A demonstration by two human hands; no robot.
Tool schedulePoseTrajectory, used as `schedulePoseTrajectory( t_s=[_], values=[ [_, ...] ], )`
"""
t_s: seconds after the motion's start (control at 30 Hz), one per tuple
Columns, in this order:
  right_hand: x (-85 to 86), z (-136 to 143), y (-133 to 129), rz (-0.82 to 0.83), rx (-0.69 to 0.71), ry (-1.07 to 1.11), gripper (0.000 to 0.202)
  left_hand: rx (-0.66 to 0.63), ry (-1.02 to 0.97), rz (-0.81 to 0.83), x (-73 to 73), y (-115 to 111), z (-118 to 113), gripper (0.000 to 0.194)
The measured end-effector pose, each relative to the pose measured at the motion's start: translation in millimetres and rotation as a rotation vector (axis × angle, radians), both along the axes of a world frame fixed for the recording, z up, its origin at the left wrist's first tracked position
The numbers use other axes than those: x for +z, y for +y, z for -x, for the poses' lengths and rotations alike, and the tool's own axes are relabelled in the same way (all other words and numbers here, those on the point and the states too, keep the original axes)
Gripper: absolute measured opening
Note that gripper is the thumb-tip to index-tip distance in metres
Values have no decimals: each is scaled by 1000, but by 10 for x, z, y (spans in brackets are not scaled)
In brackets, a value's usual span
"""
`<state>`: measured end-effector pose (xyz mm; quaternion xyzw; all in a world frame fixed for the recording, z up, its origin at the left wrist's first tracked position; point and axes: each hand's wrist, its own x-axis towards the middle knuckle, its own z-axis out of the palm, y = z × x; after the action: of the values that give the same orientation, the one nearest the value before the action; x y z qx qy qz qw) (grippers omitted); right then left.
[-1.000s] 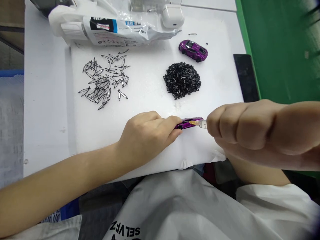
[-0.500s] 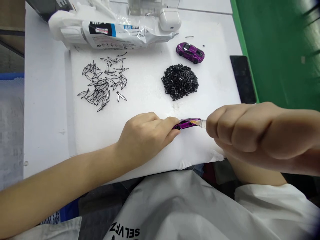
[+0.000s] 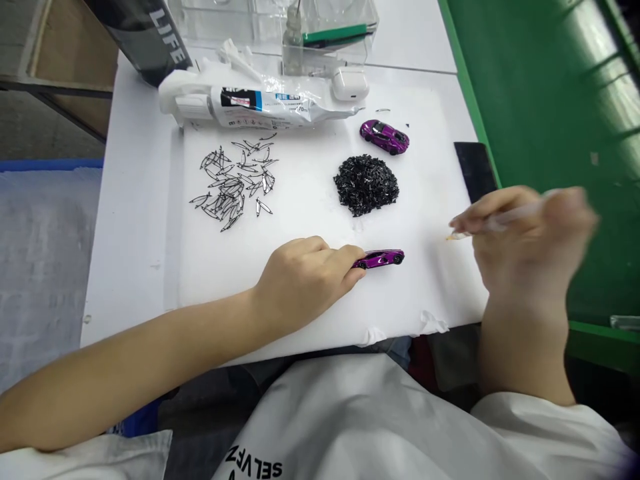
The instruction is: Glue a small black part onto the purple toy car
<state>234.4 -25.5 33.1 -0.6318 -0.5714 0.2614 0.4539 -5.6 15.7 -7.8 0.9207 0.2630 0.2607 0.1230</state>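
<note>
My left hand (image 3: 313, 283) pinches one end of a purple toy car (image 3: 383, 259), which is side-up over the white foam sheet (image 3: 305, 213). To the right, my right hand (image 3: 530, 233) is closed round a thin, pale pen-like tool (image 3: 515, 217) with an orange tip, apart from the car; the hand is blurred. A heap of small black pieces (image 3: 367, 185) lies beyond the held car. Behind the heap sits a second purple toy car (image 3: 385, 137). Thin black-outlined clear pieces (image 3: 230, 183) are scattered at the left of the sheet.
A white tube (image 3: 285, 110) and a white case (image 3: 350, 84) lie along the back edge. Behind them are a clear tray (image 3: 225, 23) with a green tool (image 3: 335, 35) and a black LIFE container (image 3: 145, 40). A dark flat object (image 3: 475, 170) is at the right.
My right hand has moved the orange-tipped tool away from the held car, to the right. My left hand still holds the car. The view has shifted, showing more of the back.
</note>
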Motion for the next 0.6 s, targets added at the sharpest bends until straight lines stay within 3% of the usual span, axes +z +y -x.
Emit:
schedulePoseTrajectory(
  t_s=[0.07, 0.2, 0.33, 0.47, 0.6],
  values=[
    [24, 86, -72, -85, 3, 250, 42, -4, 5, 8, 1, -1, -2, 23],
    [194, 280, -171, -109, 526, 517, 38, -8, 11, 5, 7, 4, -8, 24],
    [225, 503, -99, -116, 788, 528, 44, 4, 0, 2, 4, 3, -5, 23],
    [90, 634, -66, -233, 739, 609, 45, 1, 1, 11, -4, -2, -8, 23],
    [47, 685, -88, -236, 706, 648, 53, 4, 9, 12, -7, 0, -16, 24]
  ],
)
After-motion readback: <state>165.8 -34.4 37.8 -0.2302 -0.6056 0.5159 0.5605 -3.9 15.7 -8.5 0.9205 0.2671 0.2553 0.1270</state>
